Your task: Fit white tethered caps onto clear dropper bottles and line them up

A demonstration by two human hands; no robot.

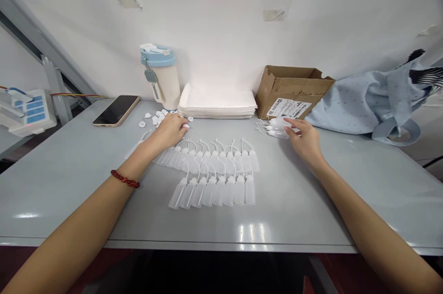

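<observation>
My left hand (pixel 170 130) is at the pile of small white caps (pixel 159 115), its fingertips pinched on one small white cap (pixel 186 126) with a thin tip. Beneath that wrist, the left end of the back row of translucent squeeze bottles (pixel 214 161) is partly covered. A front row of squeeze bottles (pixel 219 191) lies nearer to me, each with a thin strap at its neck. My right hand (pixel 304 139) has thumb and index finger on the base of a squeeze bottle (pixel 279 123) in a small group before the cardboard box; its other fingers are partly hidden.
Along the wall stand a cream tumbler with a blue lid (pixel 162 79), a stack of white packets (pixel 218 102) and an open cardboard box (pixel 294 88). A phone (pixel 116 110) lies left. On the right is a light blue cloth bag (pixel 356 100). The grey table's front edge (pixel 228 244) is near me.
</observation>
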